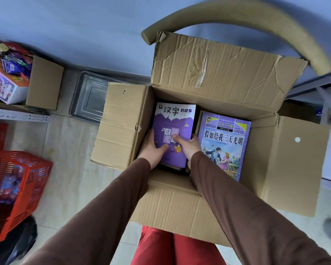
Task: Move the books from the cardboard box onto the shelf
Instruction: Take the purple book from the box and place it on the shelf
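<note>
An open cardboard box (214, 77) sits in front of me with all its flaps spread out. Inside on the left is a purple and white book (177, 121) on top of a stack. My left hand (153, 148) grips its left edge and my right hand (188, 145) grips its right edge, thumbs on the cover. Beside it on the right lies a second book (225, 142) with a purple border and a picture of two children. More books under both are mostly hidden.
A red plastic basket (13, 188) stands at the left with a black bag below it. A metal tray (90, 98) lies on the floor beside the box. A smaller carton (45, 83) and toy boxes are on a white metal shelf rail (17, 116) at left. A curved chair back (256, 18) is behind the box.
</note>
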`<state>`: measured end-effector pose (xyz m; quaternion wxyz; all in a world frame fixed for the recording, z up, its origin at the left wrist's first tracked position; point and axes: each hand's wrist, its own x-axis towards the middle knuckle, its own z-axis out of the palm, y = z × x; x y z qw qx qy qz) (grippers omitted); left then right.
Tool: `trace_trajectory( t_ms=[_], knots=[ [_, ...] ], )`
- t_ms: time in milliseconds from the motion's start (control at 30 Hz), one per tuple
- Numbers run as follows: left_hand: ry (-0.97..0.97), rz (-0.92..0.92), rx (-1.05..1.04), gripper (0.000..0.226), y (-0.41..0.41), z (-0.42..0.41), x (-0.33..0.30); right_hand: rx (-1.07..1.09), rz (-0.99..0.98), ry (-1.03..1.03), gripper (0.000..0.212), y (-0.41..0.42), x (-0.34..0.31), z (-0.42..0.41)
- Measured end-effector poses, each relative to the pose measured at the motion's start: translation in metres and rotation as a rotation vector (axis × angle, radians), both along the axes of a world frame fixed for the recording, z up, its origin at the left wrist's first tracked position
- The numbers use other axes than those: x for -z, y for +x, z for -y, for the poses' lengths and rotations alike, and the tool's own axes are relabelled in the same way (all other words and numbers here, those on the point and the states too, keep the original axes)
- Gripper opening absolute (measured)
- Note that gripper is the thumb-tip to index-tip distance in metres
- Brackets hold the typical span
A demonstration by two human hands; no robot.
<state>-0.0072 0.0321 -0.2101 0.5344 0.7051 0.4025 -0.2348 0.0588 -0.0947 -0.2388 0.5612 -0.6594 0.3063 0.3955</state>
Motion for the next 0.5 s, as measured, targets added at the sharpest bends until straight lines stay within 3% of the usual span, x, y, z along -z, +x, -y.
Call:
trace_trajectory(
  t_ms=[100,300,400,500],
  knots=[
    [-0.150,0.039,-0.276,0.077,0.007,0.002,-0.006,0.035,-0.003,0.109,0.048,-0.001,-0.015,0.013],
    [-0.476,-0.109,-0.415,0.059,0.016,0.000,-0.020,-0.003,-0.131,0.205,0.041,0.012,-0.045,0.046],
    [-0.462,-0.062,-0.389,0.061,0.013,0.010,-0.033,0.033,-0.134,0.196,0.036,0.011,-0.063,0.055],
    [-0.420,0.008,-0.449,0.054,0.005,0.020,-0.060,0.049,-0.109,0.219,0.044,0.007,-0.090,0.052]
  ],
)
